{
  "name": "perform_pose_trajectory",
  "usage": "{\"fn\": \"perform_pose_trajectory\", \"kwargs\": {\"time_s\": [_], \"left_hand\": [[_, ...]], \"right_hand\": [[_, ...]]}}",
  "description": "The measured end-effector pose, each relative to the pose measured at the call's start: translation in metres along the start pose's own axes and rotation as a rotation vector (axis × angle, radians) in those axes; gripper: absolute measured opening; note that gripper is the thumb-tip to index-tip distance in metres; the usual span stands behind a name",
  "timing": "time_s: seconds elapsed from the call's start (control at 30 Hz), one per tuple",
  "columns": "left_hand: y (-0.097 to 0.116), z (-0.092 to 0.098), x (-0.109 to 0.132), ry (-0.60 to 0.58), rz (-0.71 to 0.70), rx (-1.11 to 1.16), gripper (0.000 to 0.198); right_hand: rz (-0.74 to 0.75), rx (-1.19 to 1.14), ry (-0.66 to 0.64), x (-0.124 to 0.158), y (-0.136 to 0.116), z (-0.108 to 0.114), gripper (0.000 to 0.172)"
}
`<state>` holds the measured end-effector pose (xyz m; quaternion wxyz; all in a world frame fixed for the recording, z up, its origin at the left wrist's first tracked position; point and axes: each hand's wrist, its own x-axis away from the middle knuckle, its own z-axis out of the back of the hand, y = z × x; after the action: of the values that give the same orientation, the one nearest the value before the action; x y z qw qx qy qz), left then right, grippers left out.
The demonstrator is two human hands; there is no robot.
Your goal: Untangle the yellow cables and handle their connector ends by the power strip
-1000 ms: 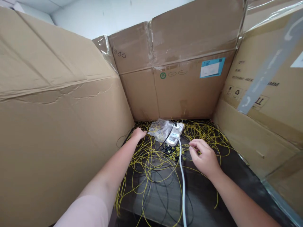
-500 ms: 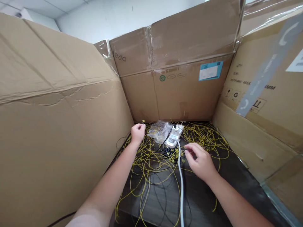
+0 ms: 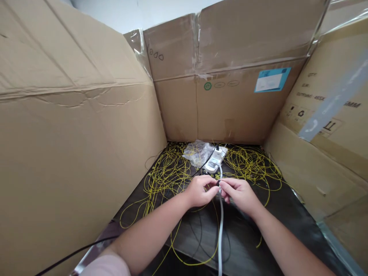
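Just in front of the power strip, my left hand [image 3: 201,190] and my right hand [image 3: 240,194] meet fingertip to fingertip. Both are closed in a pinch around a small black piece [image 3: 218,183]; its exact kind is too small to make out. The white cord [image 3: 220,230] of the power strip [image 3: 214,161] passes beneath the fingertips. Thin yellow cables [image 3: 165,172] lie in loose tangles left of my hands. Small yellow pieces behind my fingers are partly hidden by them.
A second tangle of yellow cable [image 3: 250,163] spreads at the back right. Clear plastic bags [image 3: 198,153] lie beside the strip. Tall cardboard walls [image 3: 238,111] enclose the dark table [image 3: 192,234] at the left, back and right. A black cable [image 3: 77,251] runs at lower left.
My left hand has come from the far left tangle toward the middle and now meets my right hand at the small black piece. The camera view has tilted slightly down.
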<state>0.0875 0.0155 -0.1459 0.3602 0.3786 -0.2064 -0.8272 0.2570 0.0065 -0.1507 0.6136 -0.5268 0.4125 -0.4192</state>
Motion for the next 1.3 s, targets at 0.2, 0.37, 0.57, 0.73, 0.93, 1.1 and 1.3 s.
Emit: {"fn": "perform_pose_trajectory", "kwargs": {"time_s": [0.2, 0.37, 0.57, 0.73, 0.93, 1.1, 1.3], "left_hand": [[-0.006, -0.012, 0.004, -0.024, 0.351, 0.377, 0.023], [-0.013, -0.014, 0.003, -0.046, 0.561, 0.639, 0.027], [-0.023, -0.002, -0.003, 0.025, 0.713, 0.801, 0.021], [-0.032, -0.001, -0.002, 0.028, 0.639, 0.733, 0.026], [-0.031, -0.005, -0.001, 0.017, 0.636, 0.709, 0.026], [-0.026, 0.0, -0.002, 0.009, 0.601, 0.628, 0.026], [-0.02, 0.002, -0.001, -0.076, 0.544, 0.528, 0.025]], "right_hand": [[-0.03, 0.034, 0.001, -0.003, 0.007, -0.007, 0.036], [0.281, 0.491, 0.092, -0.006, 0.014, -0.011, 0.032], [0.529, 0.809, 0.21, -0.018, 0.019, -0.008, 0.025], [0.411, 0.983, 0.221, -0.029, 0.024, -0.015, 0.026], [0.286, 1.079, 0.241, -0.03, 0.019, -0.021, 0.026], [0.427, 0.764, 0.229, -0.022, 0.019, -0.02, 0.021], [0.481, 0.677, 0.235, -0.017, 0.017, -0.017, 0.025]]}}
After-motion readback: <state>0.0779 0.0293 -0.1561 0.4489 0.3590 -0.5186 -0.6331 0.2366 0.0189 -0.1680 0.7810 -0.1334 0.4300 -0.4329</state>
